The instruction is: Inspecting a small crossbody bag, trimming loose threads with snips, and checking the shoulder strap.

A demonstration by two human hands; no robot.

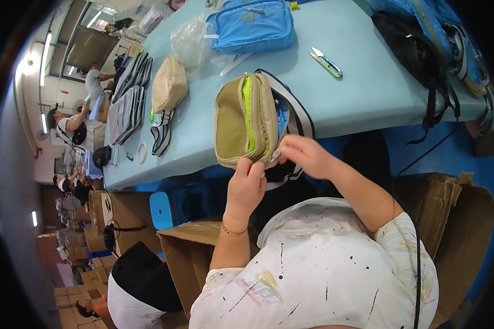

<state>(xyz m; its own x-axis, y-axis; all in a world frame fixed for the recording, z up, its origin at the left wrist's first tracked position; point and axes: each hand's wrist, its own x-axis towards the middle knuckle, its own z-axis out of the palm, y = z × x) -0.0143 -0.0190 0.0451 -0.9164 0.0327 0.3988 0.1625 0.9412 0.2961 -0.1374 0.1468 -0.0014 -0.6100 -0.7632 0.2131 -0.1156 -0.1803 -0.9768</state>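
Note:
A beige waist bag (236,120) with an olive mesh front rests at the near edge of the table, its lime-green lining showing through a gap along the zip. Blue material shows in its right-hand opening. A black-and-white striped strap (302,112) loops out on the right. My left hand (246,187) is closed on the bag's near edge. Fingers of my right hand (308,156) pinch at the near right corner; the exact part between them is too small to tell. Thread snips (326,63) lie beyond, to the right.
The pale blue table (357,98) bears a blue bag (252,27), clear plastic (191,41), another beige bag (169,85), grey pieces (127,112) and a tape roll (142,152). Black and blue bags (409,46) sit far right. Cardboard boxes (428,214) flank me; a blue stool (160,210) stands left.

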